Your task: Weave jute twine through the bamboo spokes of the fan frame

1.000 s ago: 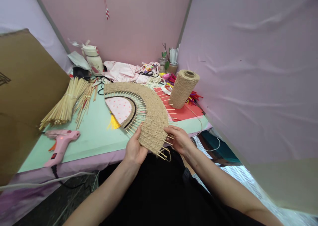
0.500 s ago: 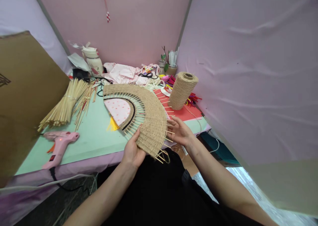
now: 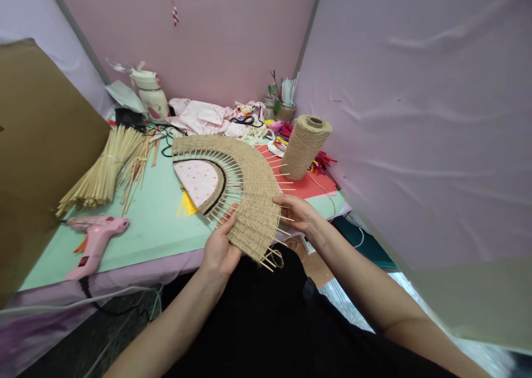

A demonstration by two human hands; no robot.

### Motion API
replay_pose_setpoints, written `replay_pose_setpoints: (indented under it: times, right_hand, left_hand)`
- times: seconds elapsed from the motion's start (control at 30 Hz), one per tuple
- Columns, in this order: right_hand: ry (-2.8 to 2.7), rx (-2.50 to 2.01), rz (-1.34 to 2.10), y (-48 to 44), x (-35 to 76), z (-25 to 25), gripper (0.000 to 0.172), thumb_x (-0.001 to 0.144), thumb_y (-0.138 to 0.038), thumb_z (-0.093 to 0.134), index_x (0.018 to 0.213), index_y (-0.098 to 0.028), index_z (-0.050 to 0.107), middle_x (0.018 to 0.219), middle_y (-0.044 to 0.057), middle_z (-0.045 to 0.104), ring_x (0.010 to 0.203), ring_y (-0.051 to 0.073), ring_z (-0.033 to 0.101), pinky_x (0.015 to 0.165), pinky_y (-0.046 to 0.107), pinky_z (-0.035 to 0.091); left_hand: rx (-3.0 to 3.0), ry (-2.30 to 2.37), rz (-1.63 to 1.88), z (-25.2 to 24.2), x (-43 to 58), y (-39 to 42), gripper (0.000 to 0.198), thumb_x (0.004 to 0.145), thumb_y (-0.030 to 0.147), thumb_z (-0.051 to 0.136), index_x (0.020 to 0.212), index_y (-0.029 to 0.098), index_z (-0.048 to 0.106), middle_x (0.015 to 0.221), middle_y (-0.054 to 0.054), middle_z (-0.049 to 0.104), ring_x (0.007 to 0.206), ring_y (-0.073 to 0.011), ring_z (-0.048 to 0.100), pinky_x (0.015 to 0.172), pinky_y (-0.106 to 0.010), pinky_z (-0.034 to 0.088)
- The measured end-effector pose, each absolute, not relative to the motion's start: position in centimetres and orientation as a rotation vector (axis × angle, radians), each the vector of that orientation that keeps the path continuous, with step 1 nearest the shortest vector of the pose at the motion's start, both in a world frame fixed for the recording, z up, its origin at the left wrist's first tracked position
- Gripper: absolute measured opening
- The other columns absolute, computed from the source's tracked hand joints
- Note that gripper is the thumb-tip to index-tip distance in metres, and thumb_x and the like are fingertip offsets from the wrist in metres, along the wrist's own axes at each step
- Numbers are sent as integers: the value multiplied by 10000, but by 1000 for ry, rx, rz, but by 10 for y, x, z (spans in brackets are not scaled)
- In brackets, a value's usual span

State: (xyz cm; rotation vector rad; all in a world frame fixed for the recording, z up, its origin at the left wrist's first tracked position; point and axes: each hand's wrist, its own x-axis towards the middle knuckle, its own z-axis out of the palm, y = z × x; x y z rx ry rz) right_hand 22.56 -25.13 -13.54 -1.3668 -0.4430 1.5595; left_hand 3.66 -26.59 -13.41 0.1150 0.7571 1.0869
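A woven twine fan point(image 3: 258, 192) with thin sticks poking out along its outer edge is held over the front of the table. Its inner half-circle point(image 3: 198, 179) is pink dotted cloth bordered by twine and a black line, and a yellow tassel point(image 3: 188, 203) hangs beside it. My left hand point(image 3: 221, 249) grips the lower end, thumb on top and fingers mostly hidden underneath. At the outer right edge, my right hand point(image 3: 298, 214) pinches the weave, its thumb above and the other fingers below among the stick ends. A loose twine loop point(image 3: 276, 258) shows at the lower corner.
Behind the fan a twine spool point(image 3: 305, 148) stands on red sheets point(image 3: 320, 187). To the left lie a pink glue gun point(image 3: 95, 242) and bundled sticks point(image 3: 103, 170), beside a cardboard panel point(image 3: 45, 145). A bottle point(image 3: 152, 98) and pink cloth point(image 3: 201, 116) are at the back.
My right hand has closed from below the fan's outer edge onto it, with the thumb now resting on the weave. The left hand keeps its grip, and the view has shifted slightly.
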Motion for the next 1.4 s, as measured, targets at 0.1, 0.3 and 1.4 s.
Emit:
replay_pose_setpoints:
  times: [0.1,0.3,1.4]
  right_hand:
    - [-444,-1291,1579,-257,227,-131,106,703,-201,692,797,-204,643,801,3,691,740,128,616,752,266,478]
    - [-430,-909,1684,-301,238,-129,335,843,-512,572,923,-198,659,982,59,696,949,168,633,909,298,460]
    - [-488,-1225,1718,-310,209,-133,237,615,-289,791,676,-158,603,599,-53,564,543,53,471,599,208,382]
  left_hand:
    - [93,740,1078,-134,36,-264,246,854,57,486,1019,150,643,952,-64,722,866,-167,691,931,-342,517]
    - [99,672,1030,-127,33,-267,344,845,99,518,1161,198,611,1136,-60,684,984,-182,663,981,-383,484]
    - [285,643,914,-136,36,-281,645,763,7,563,1368,194,441,1238,-125,633,1132,-279,604,1010,-460,463]
